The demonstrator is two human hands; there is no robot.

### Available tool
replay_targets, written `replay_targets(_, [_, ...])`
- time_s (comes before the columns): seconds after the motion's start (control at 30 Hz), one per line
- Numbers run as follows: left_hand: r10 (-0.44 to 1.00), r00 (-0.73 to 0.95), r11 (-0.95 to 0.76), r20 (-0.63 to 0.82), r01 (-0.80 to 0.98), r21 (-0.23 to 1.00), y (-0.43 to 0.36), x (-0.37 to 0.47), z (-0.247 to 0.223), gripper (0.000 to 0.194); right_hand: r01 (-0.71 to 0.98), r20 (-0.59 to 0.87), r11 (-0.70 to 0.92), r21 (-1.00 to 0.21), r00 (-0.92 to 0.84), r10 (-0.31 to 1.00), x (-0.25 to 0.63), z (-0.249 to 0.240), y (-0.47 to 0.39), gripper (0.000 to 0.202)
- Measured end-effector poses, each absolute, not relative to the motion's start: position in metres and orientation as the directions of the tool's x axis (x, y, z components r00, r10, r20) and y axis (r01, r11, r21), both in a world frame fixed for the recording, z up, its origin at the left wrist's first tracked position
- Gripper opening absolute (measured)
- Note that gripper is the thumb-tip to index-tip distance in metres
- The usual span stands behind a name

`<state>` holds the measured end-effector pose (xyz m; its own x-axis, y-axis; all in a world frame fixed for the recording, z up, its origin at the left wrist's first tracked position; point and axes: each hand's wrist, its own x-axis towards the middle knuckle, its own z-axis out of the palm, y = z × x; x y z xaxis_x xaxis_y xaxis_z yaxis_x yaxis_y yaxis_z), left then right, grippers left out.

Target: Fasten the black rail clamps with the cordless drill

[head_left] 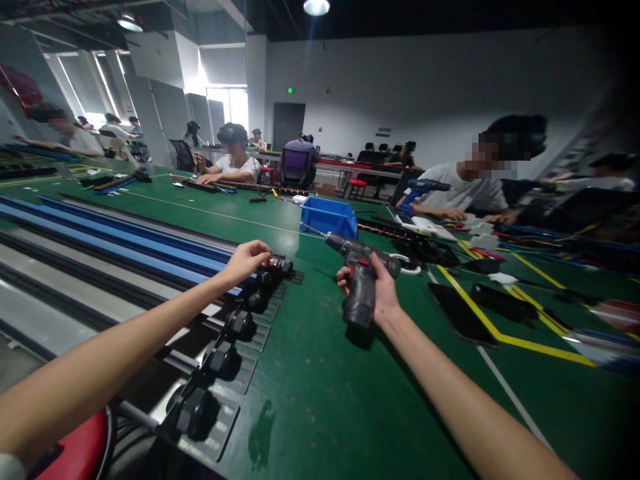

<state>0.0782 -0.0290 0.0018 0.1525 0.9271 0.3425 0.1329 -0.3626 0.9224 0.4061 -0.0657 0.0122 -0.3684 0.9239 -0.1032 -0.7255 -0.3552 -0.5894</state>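
My right hand (383,290) is wrapped round the grip of a black cordless drill (359,283). Its long thin bit points left and away, in front of a blue plastic bin (327,217). At the far end of a row of long rails, my left hand (249,259) has its fingertips pinched together by a black end fitting (283,267). Whatever those fingertips hold is too small to make out. Nearer to me, more rails end in black knob-like fittings (220,359) with flat slotted plates (220,427) on the green tabletop.
Blue and grey rails (125,233) lie side by side on the left. A blue drill (420,193) stands beyond the bin, near a seated co-worker (460,187). Black parts (463,313), cables and yellow tape lines lie to the right. A red stool (75,447) is at lower left.
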Motion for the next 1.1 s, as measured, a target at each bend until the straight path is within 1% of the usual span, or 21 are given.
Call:
replay_targets(0.1, [0.939, 0.195, -0.305, 0.283, 0.092, 0.948, -0.031, 0.078, 0.003, 0.024, -0.669, -0.181, -0.427, -0.608, -0.406, 0.896, 0.407, -0.006, -0.091, 0.051])
replay_targets(0.2, [0.94, 0.256, -0.249, 0.226, 0.061, 0.966, -0.033, 0.078, 0.001, 0.025, -0.635, -0.221, -0.486, -0.6, -0.453, 0.864, 0.41, -0.019, -0.112, 0.054])
replay_targets(0.3, [0.942, 0.271, -0.209, 0.199, 0.008, 0.978, -0.034, 0.078, -0.001, 0.026, -0.592, -0.243, -0.512, -0.622, -0.476, 0.845, 0.409, -0.024, -0.119, 0.053])
replay_targets(0.53, [0.942, 0.288, -0.159, 0.171, -0.066, 0.985, -0.036, 0.081, -0.001, 0.025, -0.524, -0.252, -0.521, -0.673, -0.5, 0.828, 0.406, -0.021, -0.12, 0.059])
replay_targets(0.8, [0.93, 0.32, -0.172, 0.182, -0.059, 0.983, -0.038, 0.082, 0.0, 0.024, -0.492, -0.268, -0.518, -0.7, -0.491, 0.829, 0.405, -0.019, -0.121, 0.064])
replay_targets(1.1, [0.927, 0.334, -0.167, 0.172, -0.043, 0.985, -0.038, 0.082, 0.001, 0.023, -0.494, -0.278, -0.525, -0.693, -0.488, 0.827, 0.404, -0.016, -0.122, 0.061])
